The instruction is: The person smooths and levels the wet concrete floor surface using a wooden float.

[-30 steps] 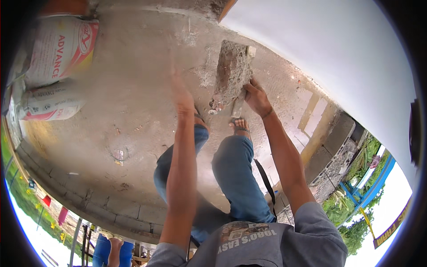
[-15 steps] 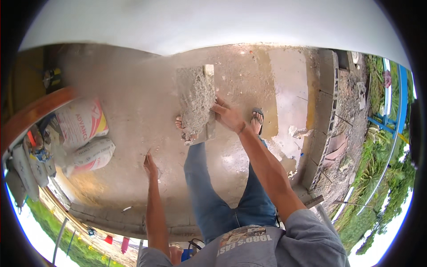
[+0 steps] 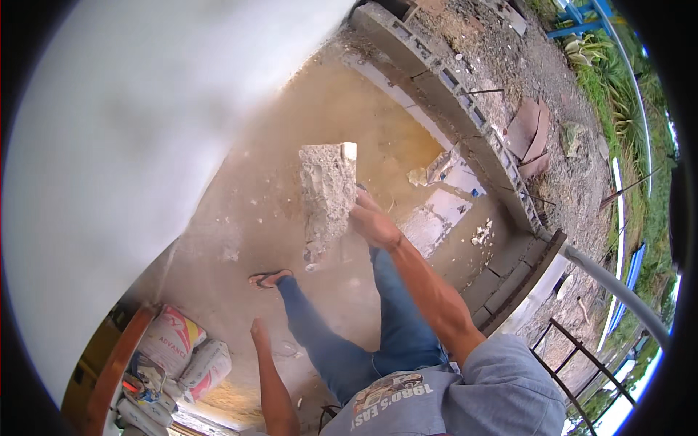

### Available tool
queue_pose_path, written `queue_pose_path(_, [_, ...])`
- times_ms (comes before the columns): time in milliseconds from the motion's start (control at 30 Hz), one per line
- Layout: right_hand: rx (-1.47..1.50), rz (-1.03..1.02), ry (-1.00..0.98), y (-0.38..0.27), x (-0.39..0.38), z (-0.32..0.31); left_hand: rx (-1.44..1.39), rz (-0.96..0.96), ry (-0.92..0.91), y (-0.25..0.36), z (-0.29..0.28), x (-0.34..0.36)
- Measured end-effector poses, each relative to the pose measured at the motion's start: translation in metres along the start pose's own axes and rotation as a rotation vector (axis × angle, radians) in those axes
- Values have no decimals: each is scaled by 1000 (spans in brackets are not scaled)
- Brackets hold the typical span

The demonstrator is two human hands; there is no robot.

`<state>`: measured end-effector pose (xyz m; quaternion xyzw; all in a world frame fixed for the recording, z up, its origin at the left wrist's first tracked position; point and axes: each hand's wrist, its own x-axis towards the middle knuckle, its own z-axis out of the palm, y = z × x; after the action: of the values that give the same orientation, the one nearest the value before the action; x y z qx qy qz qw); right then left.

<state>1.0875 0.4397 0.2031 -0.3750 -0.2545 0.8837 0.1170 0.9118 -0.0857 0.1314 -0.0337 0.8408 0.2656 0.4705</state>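
Note:
A rectangular board [image 3: 350, 171] is held out in front of me, its face covered with rough grey wet mortar [image 3: 323, 192]. My right hand [image 3: 374, 221] is closed on the board's right edge; its fingertips are partly hidden behind it. Below and to the left, away from the board, hangs my left hand [image 3: 259, 330]. It is small and blurred in the picture, and its finger position is not clear. Nothing is visible in it.
A pale wall [image 3: 131, 131] fills the upper left. Bags [image 3: 171, 338] lie beside a reddish-brown wooden edge [image 3: 120, 370] at lower left. A low hollow-block wall [image 3: 465, 109] runs along the right, with rubble ground [image 3: 574, 182] beyond. Wet patches and debris [image 3: 436, 171] mark the floor.
My view and body have turned to the right, toward the low block wall. The board stays in my right hand. My feet have shifted, and my left hand appears lower.

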Motion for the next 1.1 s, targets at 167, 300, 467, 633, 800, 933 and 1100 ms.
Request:
queue_pose_path(167, [188, -439, 312, -132, -27, -114, -47, 70, -137, 134, 75, 23])
queue_pose_path(300, [409, -510, 580, -309, -16, -233, -130, 82, -237, 188, 103, 34])
queue_pose_path(467, [326, -632, 1247, -418, -18, -378, -114, -26, -244, 207, 102, 50])
queue_pose_path(633, [-41, -724, 1383, -373, -57, -400, -140, -35, -259, 177, 102, 42])
queue_pose_path(800, [-124, -649, 952, -283, -27, -317, -81, -47, -260, 119, 109, 43])
queue_pose_path(933, [-304, -347, 592, -137, 37, -204, 40, 103, -131, 78, 113, 39])
queue_pose_path(1100, [-1147, -112, 439, 100, 134, -41, -105, 12, -236, 23, 88, 50])
